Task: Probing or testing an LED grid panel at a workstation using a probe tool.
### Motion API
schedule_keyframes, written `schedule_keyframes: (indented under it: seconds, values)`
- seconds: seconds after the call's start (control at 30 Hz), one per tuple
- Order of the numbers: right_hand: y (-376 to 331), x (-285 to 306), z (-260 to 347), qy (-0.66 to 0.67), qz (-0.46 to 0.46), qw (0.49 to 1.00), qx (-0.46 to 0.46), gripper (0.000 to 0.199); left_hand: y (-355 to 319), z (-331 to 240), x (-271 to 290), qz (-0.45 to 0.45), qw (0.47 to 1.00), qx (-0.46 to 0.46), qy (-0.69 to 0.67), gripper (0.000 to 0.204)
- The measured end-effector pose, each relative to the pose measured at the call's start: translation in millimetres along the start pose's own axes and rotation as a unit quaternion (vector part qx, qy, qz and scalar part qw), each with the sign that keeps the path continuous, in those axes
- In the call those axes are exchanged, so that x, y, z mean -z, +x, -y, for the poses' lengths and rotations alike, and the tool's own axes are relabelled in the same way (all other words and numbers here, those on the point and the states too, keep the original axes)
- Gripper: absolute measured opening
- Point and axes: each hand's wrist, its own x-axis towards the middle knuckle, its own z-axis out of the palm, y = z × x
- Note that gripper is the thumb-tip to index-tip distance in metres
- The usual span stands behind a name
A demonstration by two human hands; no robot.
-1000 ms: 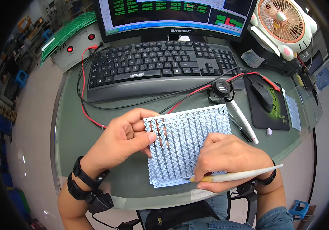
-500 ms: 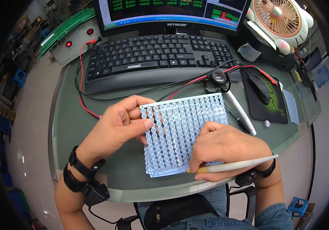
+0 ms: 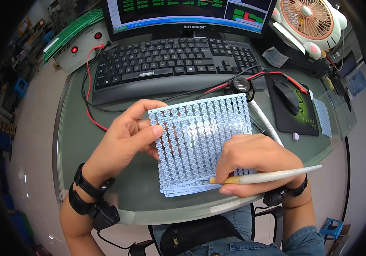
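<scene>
A stack of pale panels of small round circuit boards (image 3: 200,145) is tilted above the desk. My left hand (image 3: 134,134) pinches the top panel near its upper left corner, thumb on the face and fingers behind. The panel's far edge stands raised, and lower panels peek out along its near edge. My right hand (image 3: 255,164) is closed around a slim tool with a tapered white handle (image 3: 281,174) and a yellowish front end. The tool's tip is close to the panels' near edge; whether it touches them I cannot tell.
Behind the panels stand a black keyboard (image 3: 161,59) and a monitor (image 3: 183,26). Red and black test leads cross the desk by a black round-topped magnifier (image 3: 240,85). A mouse (image 3: 287,97) on its pad, a white marker (image 3: 265,117) and a fan (image 3: 306,21) are to the right.
The top panel's far edge has lifted and shifted slightly left with my left hand. My right hand and the tool have moved a little up and to the right.
</scene>
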Motion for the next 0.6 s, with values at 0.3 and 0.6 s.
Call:
schedule_keyframes:
  seconds: [0.3,0.6]
  values:
    - [1.4,-6.7,-2.7,0.005,-0.070,0.996,-0.048,0.016,2.0,0.3,-0.6,0.005,0.999,0.006,-0.031,0.062]
    - [5.3,-9.9,-5.6,0.026,-0.114,0.992,-0.050,0.018,-1.9,-4.9,-2.1,0.019,0.996,0.053,-0.072,0.060]
